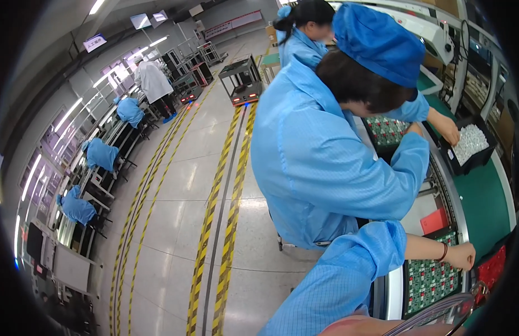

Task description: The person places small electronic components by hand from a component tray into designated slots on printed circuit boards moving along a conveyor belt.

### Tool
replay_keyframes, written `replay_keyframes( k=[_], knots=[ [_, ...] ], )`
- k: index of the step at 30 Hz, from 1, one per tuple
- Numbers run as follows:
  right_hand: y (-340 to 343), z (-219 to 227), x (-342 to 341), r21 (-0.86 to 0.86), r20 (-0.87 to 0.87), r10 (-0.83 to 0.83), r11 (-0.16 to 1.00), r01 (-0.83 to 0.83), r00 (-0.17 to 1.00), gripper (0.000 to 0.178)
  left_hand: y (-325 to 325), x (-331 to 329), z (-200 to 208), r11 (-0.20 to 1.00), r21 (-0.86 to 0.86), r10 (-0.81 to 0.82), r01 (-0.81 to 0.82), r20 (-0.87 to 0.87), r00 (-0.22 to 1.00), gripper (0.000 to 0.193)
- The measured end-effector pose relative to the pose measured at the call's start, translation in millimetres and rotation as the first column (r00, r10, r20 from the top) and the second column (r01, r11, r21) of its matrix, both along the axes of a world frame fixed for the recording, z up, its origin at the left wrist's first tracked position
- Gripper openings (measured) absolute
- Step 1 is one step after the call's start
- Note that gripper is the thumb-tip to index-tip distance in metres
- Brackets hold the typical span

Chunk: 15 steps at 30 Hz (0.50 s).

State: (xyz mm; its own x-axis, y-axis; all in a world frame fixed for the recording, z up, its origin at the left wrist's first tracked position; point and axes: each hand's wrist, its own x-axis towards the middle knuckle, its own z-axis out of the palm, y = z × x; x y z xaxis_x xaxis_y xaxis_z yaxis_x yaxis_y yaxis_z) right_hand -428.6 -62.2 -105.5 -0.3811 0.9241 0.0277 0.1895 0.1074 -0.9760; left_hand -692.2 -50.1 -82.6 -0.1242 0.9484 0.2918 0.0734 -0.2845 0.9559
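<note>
My left hand (461,256) reaches out from a blue sleeve with a dark band on the wrist. Its fingers are curled at the upper right edge of a green circuit board panel (430,280) lying in a tray on the line. Whether the fingers pinch a small part is too small to tell. My right hand is out of the picture.
A co-worker in a blue coat and cap (326,151) sits close beside me, hands at a black bin of white parts (471,143) and another board tray (385,130). A red card (436,220) lies on the line. Yellow-black floor stripes (214,224), a cart (242,78) and seated workers (100,154) are on the left.
</note>
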Motion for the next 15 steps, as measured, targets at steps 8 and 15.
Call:
replay_keyframes(
  k=[8,15],
  knots=[
    [-24.4,-0.3,-5.3,-0.148,-0.055,-0.105,0.984,0.096,0.993,0.027,-37.6,-15.6,-8.0,0.997,-0.047,-0.074,0.067,-0.172,0.982,0.014],
    [-44.1,13.0,-30.7,-0.074,-0.126,-0.110,0.992,0.101,0.986,0.010,-29.0,-20.5,1.5,0.947,-0.291,-0.187,0.134,-0.162,0.969,0.018]
  ],
)
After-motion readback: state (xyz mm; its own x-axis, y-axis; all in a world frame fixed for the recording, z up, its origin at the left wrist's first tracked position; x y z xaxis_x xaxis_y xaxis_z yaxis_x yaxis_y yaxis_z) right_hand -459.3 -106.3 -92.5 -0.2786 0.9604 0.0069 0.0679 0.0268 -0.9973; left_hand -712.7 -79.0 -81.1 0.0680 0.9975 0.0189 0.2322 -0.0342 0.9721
